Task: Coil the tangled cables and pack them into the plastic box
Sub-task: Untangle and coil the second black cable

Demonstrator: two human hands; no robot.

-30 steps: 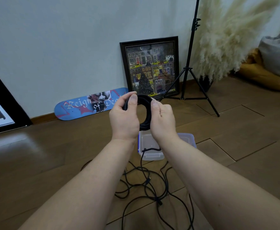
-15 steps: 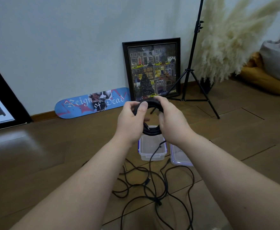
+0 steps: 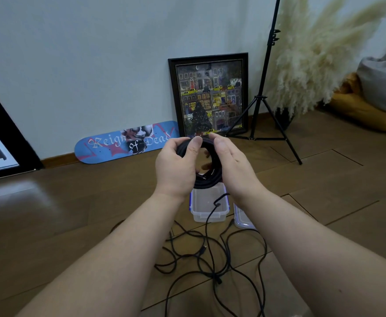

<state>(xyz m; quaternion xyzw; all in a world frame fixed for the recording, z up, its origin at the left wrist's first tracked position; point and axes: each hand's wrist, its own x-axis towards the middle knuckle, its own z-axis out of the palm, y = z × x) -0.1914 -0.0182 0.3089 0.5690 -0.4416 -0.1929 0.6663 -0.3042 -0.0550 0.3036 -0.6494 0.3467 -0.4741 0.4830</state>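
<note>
Leaning against the wall at far left: dark-framed panel, partly cut off by the edge. Lying along the skirting next to it: blue skateboard deck lettered "Reign of Dead". Standing behind and right of the deck: framed street-scene picture, tilting back against the wall. Gripping the near-left arc of the coiled black cable, held up in mid-air above the floor: left hand, thumb pressing over the top of the loops, fingers curling round behind. Holding the right arc of the same coil: right hand, thumb lying across the top, fingers wrapping round the far side, mostly hidden. Hanging from the coil's lower edge: one loose strand, trailing down across the box and joining the heap on the floor. Sitting open on the wooden floor directly below the coil: clear plastic box with blue clips, nothing visible inside apart from the passing strand. Lying flat just beside the box on its right, half covered by the right forearm: clear lid. Sprawling across the floor between the forearms, in front of the box: tangled black cables, uncoiled. Standing further right: black tripod stand. Filling the corner beyond it: pale pampas grass in a dark pot. Resting at far right: mustard cushion with grey cushion on top.
</note>
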